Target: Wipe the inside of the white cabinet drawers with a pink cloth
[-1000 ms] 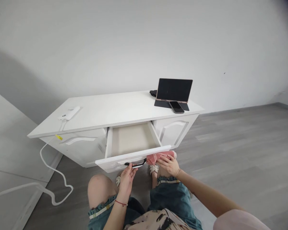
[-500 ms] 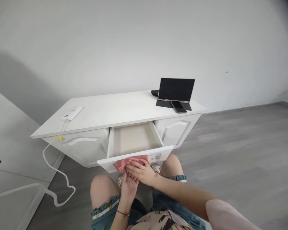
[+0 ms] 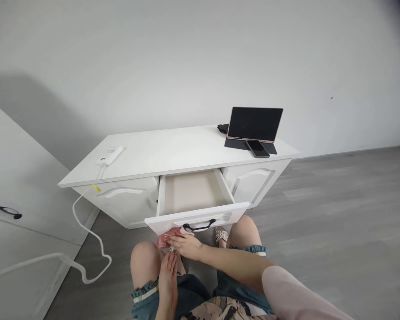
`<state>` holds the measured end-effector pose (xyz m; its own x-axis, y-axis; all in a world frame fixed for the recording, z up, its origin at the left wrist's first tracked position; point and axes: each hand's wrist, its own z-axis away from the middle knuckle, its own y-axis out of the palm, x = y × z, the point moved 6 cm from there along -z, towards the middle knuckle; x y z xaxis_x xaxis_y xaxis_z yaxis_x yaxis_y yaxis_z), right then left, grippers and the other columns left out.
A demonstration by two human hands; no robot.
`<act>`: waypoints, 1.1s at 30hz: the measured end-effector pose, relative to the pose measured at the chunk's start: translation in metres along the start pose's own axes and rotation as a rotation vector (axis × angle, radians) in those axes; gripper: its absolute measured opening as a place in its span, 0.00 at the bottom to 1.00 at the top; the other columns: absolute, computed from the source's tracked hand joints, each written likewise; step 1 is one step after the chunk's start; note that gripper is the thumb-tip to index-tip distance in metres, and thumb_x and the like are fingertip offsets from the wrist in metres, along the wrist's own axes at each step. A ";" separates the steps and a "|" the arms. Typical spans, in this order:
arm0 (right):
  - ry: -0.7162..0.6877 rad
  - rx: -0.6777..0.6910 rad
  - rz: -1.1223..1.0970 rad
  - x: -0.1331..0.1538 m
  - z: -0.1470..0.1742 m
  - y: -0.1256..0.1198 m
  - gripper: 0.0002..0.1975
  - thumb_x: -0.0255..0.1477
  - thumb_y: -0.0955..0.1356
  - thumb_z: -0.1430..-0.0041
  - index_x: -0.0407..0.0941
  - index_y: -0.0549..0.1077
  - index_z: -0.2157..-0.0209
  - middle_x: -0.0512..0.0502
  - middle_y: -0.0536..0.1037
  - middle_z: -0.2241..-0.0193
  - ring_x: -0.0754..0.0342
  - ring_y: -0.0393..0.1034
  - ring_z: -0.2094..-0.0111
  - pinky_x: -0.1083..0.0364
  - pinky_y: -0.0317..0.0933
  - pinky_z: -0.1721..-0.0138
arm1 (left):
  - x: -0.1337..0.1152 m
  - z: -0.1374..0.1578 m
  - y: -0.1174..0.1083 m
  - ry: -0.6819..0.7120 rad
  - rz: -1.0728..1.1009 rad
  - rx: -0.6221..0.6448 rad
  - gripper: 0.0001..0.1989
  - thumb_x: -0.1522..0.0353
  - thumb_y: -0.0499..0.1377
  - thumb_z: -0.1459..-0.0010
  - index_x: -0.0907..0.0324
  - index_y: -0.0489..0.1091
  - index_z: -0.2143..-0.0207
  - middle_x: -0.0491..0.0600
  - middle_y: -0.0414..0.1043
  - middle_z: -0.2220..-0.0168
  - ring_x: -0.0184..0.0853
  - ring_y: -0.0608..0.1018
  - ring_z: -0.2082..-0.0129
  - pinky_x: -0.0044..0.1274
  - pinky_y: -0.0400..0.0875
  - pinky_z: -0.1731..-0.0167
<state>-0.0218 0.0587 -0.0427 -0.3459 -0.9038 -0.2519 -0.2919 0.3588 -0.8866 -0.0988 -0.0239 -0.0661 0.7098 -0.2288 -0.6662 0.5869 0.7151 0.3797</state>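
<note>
A pink-and-white patterned cloth (image 3: 168, 238) lies against the lower left of the drawer front (image 3: 233, 215), under the fingers of my right hand (image 3: 187, 246). That hand presses and holds the cloth, just below the black drawer handle (image 3: 200, 226). My left hand (image 3: 168, 269) is lower and to the left, close beside the right fingertips. Its fingers are stretched out and lie together; I cannot make out whether they touch the cloth's lower edge. The drawer (image 3: 193, 191) is pulled out, and its pale inside shows.
On the white cabinet top (image 3: 166, 149) stand a tablet (image 3: 255, 124), a phone (image 3: 258, 149), a black item (image 3: 223, 128) and a white power strip (image 3: 110, 156). A white cable (image 3: 86, 229) hangs off at left. My knees flank the drawer; another cabinet (image 3: 23, 178) stands left.
My right hand and the cloth have slid down and left across the drawer front, baring the black handle. My left hand has moved slightly down and left. The view has shifted left.
</note>
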 end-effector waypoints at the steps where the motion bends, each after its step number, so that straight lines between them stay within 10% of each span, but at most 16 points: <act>1: 0.014 0.012 -0.021 -0.004 0.011 0.004 0.16 0.29 0.63 0.34 0.40 0.73 0.48 0.51 0.71 0.42 0.58 0.61 0.40 0.57 0.62 0.43 | -0.001 0.001 0.000 0.014 0.004 -0.023 0.09 0.73 0.54 0.46 0.55 0.73 0.69 0.55 0.77 0.56 0.42 0.69 0.40 0.34 0.61 0.40; 7: 0.100 0.123 -0.118 -0.039 0.084 -0.003 0.17 0.27 0.60 0.32 0.45 0.72 0.45 0.51 0.70 0.41 0.59 0.58 0.37 0.57 0.62 0.46 | -0.010 0.010 0.056 0.122 -0.007 0.061 0.07 0.76 0.63 0.51 0.58 0.75 0.69 0.51 0.79 0.62 0.40 0.79 0.53 0.31 0.67 0.44; 15: 0.075 0.069 -0.116 -0.083 0.168 -0.049 0.19 0.22 0.62 0.37 0.42 0.72 0.46 0.46 0.75 0.45 0.57 0.61 0.40 0.55 0.58 0.44 | 0.011 0.021 0.145 -0.228 0.063 0.278 0.10 0.79 0.55 0.41 0.63 0.74 0.70 0.52 0.77 0.74 0.31 0.80 0.71 0.24 0.78 0.64; 25: 0.200 0.030 0.042 -0.126 0.203 -0.139 0.30 0.18 0.59 0.38 0.48 0.58 0.35 0.53 0.72 0.42 0.61 0.60 0.40 0.56 0.58 0.48 | 0.004 0.017 0.141 -0.178 0.015 0.343 0.07 0.78 0.61 0.44 0.61 0.71 0.73 0.52 0.79 0.71 0.34 0.82 0.69 0.25 0.78 0.62; 33: 0.236 -0.191 0.121 -0.104 0.131 -0.140 0.18 0.27 0.60 0.32 0.51 0.70 0.44 0.57 0.73 0.44 0.60 0.61 0.41 0.55 0.55 0.45 | 0.017 0.004 0.134 -0.178 0.104 0.362 0.07 0.77 0.62 0.47 0.58 0.75 0.68 0.50 0.80 0.67 0.36 0.82 0.66 0.30 0.75 0.56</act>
<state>0.1719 0.0724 0.0564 -0.5786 -0.7813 -0.2341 -0.3906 0.5174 -0.7614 -0.0065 0.0657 -0.0236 0.8101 -0.3014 -0.5030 0.5852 0.4692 0.6614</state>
